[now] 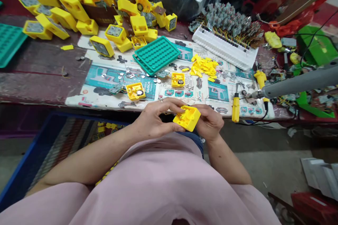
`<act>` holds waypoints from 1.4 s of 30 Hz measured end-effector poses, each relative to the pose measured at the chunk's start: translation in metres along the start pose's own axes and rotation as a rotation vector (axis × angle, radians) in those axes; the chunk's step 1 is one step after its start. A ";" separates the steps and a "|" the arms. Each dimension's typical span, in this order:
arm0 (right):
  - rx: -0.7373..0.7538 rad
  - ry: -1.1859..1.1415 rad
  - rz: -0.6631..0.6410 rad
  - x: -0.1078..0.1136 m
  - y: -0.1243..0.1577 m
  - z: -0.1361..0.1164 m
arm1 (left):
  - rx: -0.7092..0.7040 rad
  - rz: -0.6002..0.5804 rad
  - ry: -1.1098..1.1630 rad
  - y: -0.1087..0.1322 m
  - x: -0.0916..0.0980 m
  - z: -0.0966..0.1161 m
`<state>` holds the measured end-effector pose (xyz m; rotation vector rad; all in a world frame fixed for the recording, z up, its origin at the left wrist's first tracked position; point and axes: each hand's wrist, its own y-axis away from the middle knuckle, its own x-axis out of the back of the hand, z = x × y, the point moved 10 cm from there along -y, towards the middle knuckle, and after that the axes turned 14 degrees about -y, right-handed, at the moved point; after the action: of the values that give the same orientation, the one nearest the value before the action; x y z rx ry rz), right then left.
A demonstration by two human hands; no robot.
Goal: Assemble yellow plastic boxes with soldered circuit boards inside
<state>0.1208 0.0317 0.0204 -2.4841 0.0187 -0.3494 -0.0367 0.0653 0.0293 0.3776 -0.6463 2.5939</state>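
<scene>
Just off the table's front edge, a yellow plastic housing (190,119) is held up between both hands, its hollow side showing. My left hand (161,117) grips its left side, thumb below and fingers reaching over into the hollow. My right hand (210,121) is closed on its right side, the fingertips partly hidden behind it. Two similar yellow housings, each with a round metal part inside, lie on the table beyond: one housing (135,91) at the left with a small circuit board (116,89) beside it, another housing (178,79) straight ahead.
Yellow housings (70,7) are heaped at the back left. Stacked green trays (157,54), small yellow pieces (203,66) and a white foam rack (224,47) of circuit boards lie mid-table. A yellow-handled tool (236,108) and a grey arm (303,81) are at right; a blue crate (29,147) stands below left.
</scene>
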 end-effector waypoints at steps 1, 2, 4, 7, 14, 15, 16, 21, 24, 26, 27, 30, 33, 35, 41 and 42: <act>0.017 0.015 -0.032 -0.002 -0.001 -0.003 | 0.010 -0.025 0.011 -0.001 -0.001 -0.001; 0.033 0.026 -0.060 -0.004 -0.003 -0.007 | 0.015 -0.054 0.017 -0.002 -0.001 -0.001; 0.045 0.030 -0.131 -0.010 -0.009 -0.012 | 0.017 -0.099 0.000 -0.006 0.002 0.001; -0.016 0.081 -0.170 -0.006 -0.022 -0.006 | 0.017 -0.073 -0.115 -0.016 0.025 0.009; -0.253 0.481 -0.122 0.043 -0.037 0.043 | 0.106 0.064 -0.532 -0.042 0.075 0.008; -0.287 0.516 -0.160 0.043 -0.035 0.049 | 0.099 0.043 -0.570 -0.044 0.069 0.002; -0.315 0.542 -0.195 0.043 -0.033 0.054 | 0.091 0.013 -0.604 -0.045 0.059 -0.005; -0.354 0.575 -0.314 0.034 -0.029 0.063 | 0.039 -0.074 -0.747 -0.034 0.001 -0.035; -0.283 0.584 -0.342 0.030 -0.032 0.060 | 0.024 -0.041 -0.935 -0.026 -0.011 -0.031; -0.220 0.589 -0.345 0.028 -0.034 0.058 | -0.036 -0.056 -1.050 -0.022 -0.009 -0.021; -0.199 0.581 -0.333 0.028 -0.035 0.056 | -0.059 -0.066 -1.081 -0.019 -0.004 -0.016; -0.234 0.494 -0.195 0.037 -0.038 0.053 | -0.013 -0.050 -1.120 -0.009 0.036 -0.012; -0.336 0.380 0.024 0.052 -0.035 0.050 | 0.146 -0.081 -1.161 0.005 0.079 -0.030; -0.375 0.308 0.125 0.056 -0.032 0.049 | 0.246 -0.133 -1.164 0.014 0.095 -0.046; -0.440 0.095 0.189 0.050 -0.029 0.050 | 0.385 0.225 -0.502 0.025 0.122 -0.034; -0.470 0.033 0.179 0.046 -0.028 0.051 | 0.402 0.256 -0.230 0.025 0.115 -0.033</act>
<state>0.1761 0.0796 0.0093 -2.9096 0.3735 -0.3394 -0.1535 0.1015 0.0325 0.7726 -0.2489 2.9536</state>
